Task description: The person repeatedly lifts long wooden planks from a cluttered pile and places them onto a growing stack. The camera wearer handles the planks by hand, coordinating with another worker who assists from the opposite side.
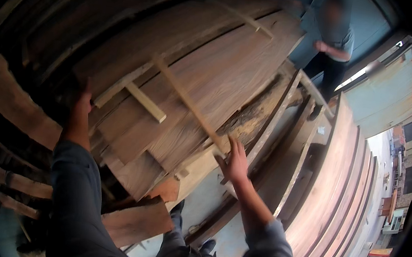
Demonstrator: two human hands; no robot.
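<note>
Wide brown wooden planks (217, 74) lie stacked in front of me, with thin strips across them. My right hand (235, 163) is closed around the near end of a long thin wooden strip (187, 96), which slants over the top planks. Off to the left, my left hand (85, 100) is at the near end of a darker plank (117, 60); its fingers are partly hidden and blurred. Close to that hand lies another strip (124, 86), and a short light wooden stick (146, 103) rests on the planks beside it.
A person (334, 41) stands at the far end of the stack. Long pale boards (333, 194) and a metal frame (281, 114) stand to the right. Curved slabs (14, 94) lie at left. A short board (139, 221) is close to my legs.
</note>
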